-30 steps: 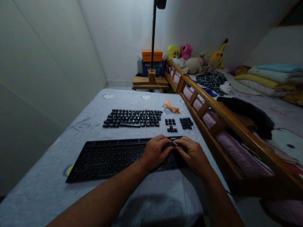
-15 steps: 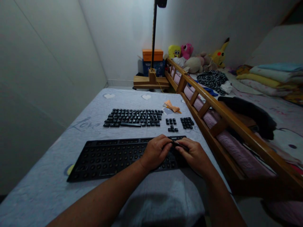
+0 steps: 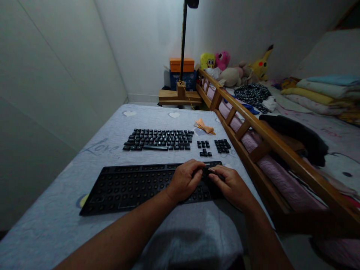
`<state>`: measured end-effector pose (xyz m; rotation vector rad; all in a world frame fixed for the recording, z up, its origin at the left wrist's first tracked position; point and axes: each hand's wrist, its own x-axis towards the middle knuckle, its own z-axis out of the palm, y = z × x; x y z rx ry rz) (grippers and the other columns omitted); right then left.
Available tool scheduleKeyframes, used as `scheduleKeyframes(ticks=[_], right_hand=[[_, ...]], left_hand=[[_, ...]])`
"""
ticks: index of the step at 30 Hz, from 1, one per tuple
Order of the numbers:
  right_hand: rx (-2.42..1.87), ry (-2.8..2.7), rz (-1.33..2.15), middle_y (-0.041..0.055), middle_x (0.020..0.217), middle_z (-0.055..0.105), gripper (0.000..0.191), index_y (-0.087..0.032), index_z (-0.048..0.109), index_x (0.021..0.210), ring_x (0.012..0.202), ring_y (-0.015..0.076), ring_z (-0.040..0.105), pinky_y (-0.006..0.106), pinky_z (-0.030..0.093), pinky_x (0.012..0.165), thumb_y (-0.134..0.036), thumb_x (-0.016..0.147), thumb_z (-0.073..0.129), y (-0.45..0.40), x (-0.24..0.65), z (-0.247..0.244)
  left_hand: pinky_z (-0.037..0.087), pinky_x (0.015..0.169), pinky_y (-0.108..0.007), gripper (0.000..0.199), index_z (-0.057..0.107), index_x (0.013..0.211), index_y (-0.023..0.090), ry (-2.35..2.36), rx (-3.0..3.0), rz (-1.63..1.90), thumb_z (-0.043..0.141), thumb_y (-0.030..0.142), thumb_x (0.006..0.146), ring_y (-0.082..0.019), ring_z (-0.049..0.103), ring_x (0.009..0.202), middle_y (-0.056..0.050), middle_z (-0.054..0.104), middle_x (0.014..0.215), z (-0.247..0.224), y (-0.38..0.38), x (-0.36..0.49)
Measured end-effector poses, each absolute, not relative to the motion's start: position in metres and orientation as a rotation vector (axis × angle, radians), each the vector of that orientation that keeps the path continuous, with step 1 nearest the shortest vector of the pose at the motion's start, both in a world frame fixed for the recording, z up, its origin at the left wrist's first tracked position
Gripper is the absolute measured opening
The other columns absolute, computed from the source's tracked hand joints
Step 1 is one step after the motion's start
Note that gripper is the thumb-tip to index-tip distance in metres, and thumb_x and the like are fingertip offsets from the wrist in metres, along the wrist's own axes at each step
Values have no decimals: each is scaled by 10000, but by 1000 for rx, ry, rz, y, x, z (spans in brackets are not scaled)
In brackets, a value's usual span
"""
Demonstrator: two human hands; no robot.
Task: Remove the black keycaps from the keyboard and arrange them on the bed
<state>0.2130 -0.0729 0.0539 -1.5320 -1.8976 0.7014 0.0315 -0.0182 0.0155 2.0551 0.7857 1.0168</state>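
A black keyboard base (image 3: 135, 187) stripped of its keycaps lies across the cloth in front of me. Over its right part, my left hand (image 3: 184, 182) is closed, thumb and forefinger curled toward each other; whatever they may hold is hidden. Beside it, my right hand (image 3: 232, 183) pinches a thin dark object whose kind is unclear, partly covered by the fingers. The fingertips of both hands are close together but apart. Beyond the base, loose black keycaps (image 3: 160, 139) are laid out in keyboard order, with smaller groups of keycaps (image 3: 222, 146) to the right.
An orange cloth (image 3: 204, 126) lies near the far right of the covered table (image 3: 112, 125). A wooden bed rail (image 3: 253, 129) runs along the right side. At the back, a black pole (image 3: 182, 41) rises from a wooden stand (image 3: 180, 98) before stacked boxes.
The fingertips of my two hands have drawn slightly apart, and the left forefinger has shifted. The dark object between them shows less. The keyboard base and keycaps stay where they were.
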Motion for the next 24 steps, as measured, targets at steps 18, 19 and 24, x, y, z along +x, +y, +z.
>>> scheduleKeyframes(ticks=[18,19,24], right_hand=[[-1572,-1708,918,30,904,753,195,-203,747,935,863,200,673,301,478,795,-305,881,589,-68,217,58],[-1579,-1694,916,28,886,750,192,-202,748,921,847,200,670,300,478,781,-305,871,593,-67,219,57],[-1683,-1587,762,39,894,740,247,-199,748,972,806,209,658,314,480,737,-337,798,641,-57,240,55]], left_hand=[[481,727,-279,129,651,907,171,818,2185,1086,567,109,831,-168,625,780,-32,663,827,10,-18,33],[484,733,-280,148,649,931,172,811,2196,1087,564,103,832,-169,626,793,-34,664,840,10,-18,33],[502,795,-295,267,618,1065,172,794,2205,1128,565,80,820,-181,630,880,-44,668,926,9,-18,34]])
